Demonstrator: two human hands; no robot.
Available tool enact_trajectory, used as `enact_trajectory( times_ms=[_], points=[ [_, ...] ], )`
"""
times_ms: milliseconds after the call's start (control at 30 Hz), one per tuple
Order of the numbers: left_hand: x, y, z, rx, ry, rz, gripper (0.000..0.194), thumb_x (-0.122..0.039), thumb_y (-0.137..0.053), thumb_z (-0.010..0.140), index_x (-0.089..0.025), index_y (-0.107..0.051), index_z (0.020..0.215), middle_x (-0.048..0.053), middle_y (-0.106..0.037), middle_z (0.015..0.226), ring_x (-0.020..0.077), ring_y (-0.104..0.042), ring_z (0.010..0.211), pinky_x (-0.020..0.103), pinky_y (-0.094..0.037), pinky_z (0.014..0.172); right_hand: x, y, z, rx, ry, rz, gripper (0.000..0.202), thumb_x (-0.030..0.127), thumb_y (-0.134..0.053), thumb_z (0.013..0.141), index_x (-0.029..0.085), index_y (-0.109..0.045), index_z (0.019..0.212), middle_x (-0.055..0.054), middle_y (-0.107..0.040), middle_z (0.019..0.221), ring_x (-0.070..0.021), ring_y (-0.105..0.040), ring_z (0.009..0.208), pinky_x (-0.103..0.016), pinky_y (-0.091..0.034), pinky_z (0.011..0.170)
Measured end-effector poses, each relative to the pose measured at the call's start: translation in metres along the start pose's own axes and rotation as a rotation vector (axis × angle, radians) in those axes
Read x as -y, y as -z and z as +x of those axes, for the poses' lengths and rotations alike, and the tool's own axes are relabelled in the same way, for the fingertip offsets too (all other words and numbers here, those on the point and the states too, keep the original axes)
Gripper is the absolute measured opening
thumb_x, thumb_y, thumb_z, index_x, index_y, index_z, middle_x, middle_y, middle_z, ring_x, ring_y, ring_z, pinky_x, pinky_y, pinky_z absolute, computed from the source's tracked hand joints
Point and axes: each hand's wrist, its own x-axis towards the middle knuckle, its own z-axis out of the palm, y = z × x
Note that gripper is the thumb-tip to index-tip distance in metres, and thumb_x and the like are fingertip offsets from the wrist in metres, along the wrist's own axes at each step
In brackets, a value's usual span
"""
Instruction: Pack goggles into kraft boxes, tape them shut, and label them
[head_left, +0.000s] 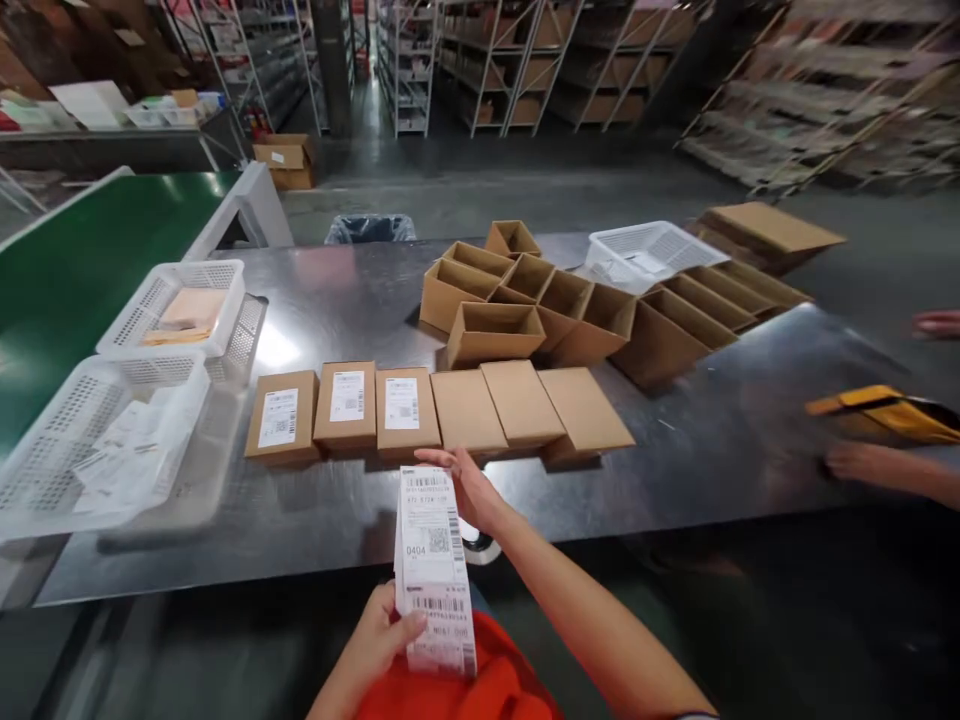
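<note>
A strip of printed shipping labels (436,560), with barcodes and a square code, hangs in front of my body. My left hand (386,630) grips its lower left side, thumb on the front. At the strip's top right edge is my right hand (476,492), its visible fingers stretched out and partly hidden behind the paper. Beyond them stands a row of closed cardboard boxes. Three on the left carry white labels, among them one labelled box (409,410) nearest the strip. Three on the right have plain tops, including a plain box (469,412) just beyond my right hand.
Several open cardboard boxes (496,335) stand behind the row on the metal table (330,300). White baskets (180,350) holding papers are at left, beside a green conveyor (67,250). Another white basket (649,245) stands at back right. At right, another person's hand (862,462) is near a yellow-and-black object (892,412).
</note>
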Motion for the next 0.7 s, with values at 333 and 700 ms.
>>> enact_trajectory(
  times_ms=[333,700],
  points=[
    [-0.054,-0.057,0.061,-0.277,-0.032,0.237,0.092,-0.04,-0.077,0.065,-0.018,-0.034,0.143,0.006,-0.071,0.088,0.0121,-0.056,0.052,0.024,-0.044,0.052,0.038,0.036,-0.072,-0.337,0.022,-0.115,0.015,0.021,-0.068,0.064,0.02,-0.068,0.079,0.001,-0.066,0.075,-0.0158,-0.059,0.071,-0.027,-0.047,0.067],
    [-0.061,-0.109,0.154,-0.282,0.051,-0.088,0.042,-0.043,-0.081,0.06,-0.011,-0.071,0.085,0.007,-0.07,0.073,0.0199,-0.064,0.07,0.029,-0.05,0.068,0.016,0.13,-0.032,-0.122,-0.168,0.05,0.023,0.04,-0.07,0.069,0.018,-0.064,0.07,0.001,-0.06,0.062,-0.0132,-0.052,0.056,-0.026,-0.041,0.055]
  ],
)
